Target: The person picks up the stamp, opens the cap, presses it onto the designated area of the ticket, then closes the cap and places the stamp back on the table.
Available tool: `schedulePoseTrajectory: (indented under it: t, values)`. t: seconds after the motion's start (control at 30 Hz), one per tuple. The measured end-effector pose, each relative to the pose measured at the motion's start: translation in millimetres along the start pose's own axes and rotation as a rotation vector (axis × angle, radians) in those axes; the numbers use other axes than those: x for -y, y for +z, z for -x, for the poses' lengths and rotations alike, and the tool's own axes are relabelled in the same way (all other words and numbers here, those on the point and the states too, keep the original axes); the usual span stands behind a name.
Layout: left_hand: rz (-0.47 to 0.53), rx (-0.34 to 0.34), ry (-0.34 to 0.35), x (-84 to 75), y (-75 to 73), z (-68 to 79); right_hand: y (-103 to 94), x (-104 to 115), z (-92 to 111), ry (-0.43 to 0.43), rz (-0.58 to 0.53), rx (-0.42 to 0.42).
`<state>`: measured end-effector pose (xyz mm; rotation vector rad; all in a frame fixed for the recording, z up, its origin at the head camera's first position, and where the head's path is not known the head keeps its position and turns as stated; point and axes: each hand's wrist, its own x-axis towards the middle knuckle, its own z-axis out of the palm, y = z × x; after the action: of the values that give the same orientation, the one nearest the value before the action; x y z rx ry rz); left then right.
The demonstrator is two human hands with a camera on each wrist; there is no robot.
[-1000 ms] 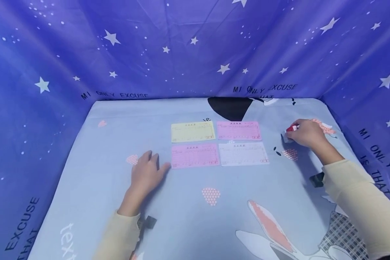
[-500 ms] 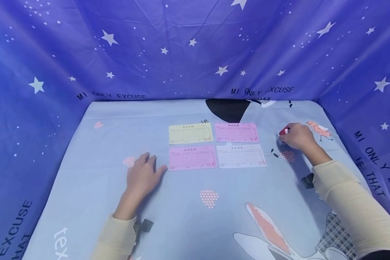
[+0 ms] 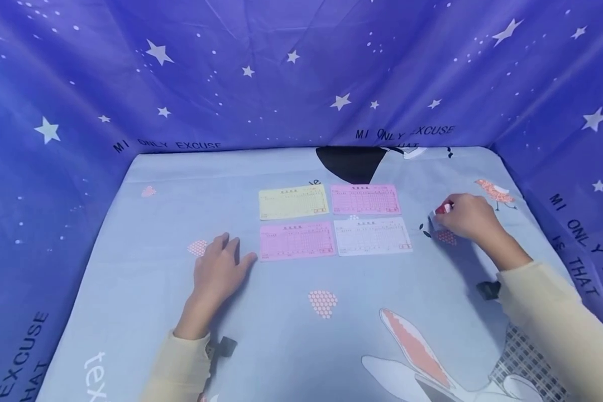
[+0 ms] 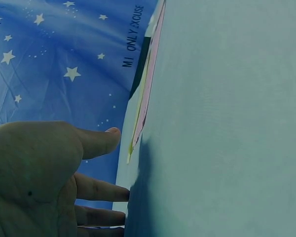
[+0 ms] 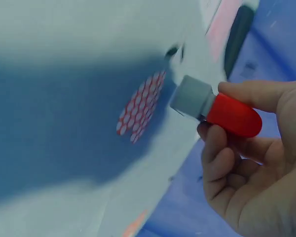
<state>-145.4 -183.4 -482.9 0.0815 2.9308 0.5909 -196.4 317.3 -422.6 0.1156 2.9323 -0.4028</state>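
My right hand [image 3: 469, 218] pinches a stamp by its red handle [image 5: 234, 116], right of the paper slips. Its grey block [image 5: 191, 96] points away from the fingers and looks raised above the cloth in the right wrist view. My left hand [image 3: 218, 268] rests with its fingertips at the cloth, fingers relaxed, holding nothing. Its thumb lies just left of the near pink slip [image 3: 297, 241]. Beside that slip is a white slip [image 3: 373, 237]. Behind them lie a yellow slip [image 3: 293, 202] and another pink slip [image 3: 364, 200]. Each slip has a printed form.
A light blue patterned cloth [image 3: 276, 346] covers the table, printed with a rabbit, a bird and strawberry shapes. Blue star curtains [image 3: 281, 106] hang along the back and both sides. A dark device [image 3: 488, 290] is on the right wrist and another [image 3: 226, 346] on the left.
My right hand has shifted a little left and towards me with the stamp, uncovering the printed bird. The left hand and slips keep their places; the head view sways slightly.
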Motion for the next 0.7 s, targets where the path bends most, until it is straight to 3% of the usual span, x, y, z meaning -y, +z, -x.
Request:
schedulePoseTrajectory:
  t: [0.13,0.3,0.5,0.7]
  values:
    - [-0.005,0.0,0.018,2.2,-6.5,0.0,4.9,11,50,-0.058,-0.013,0.015]
    - [-0.017,0.048,0.094,8.4,-16.2,-13.5,30.2,27,114,-0.007,-0.051,-0.027]
    - [-0.017,0.117,0.163,20.6,-19.2,-32.9,57.2,45,138,0.08,-0.094,-0.061]
    - [0.004,0.199,0.271,17.8,-6.9,-55.0,67.9,47,165,0.232,-0.109,-0.081]
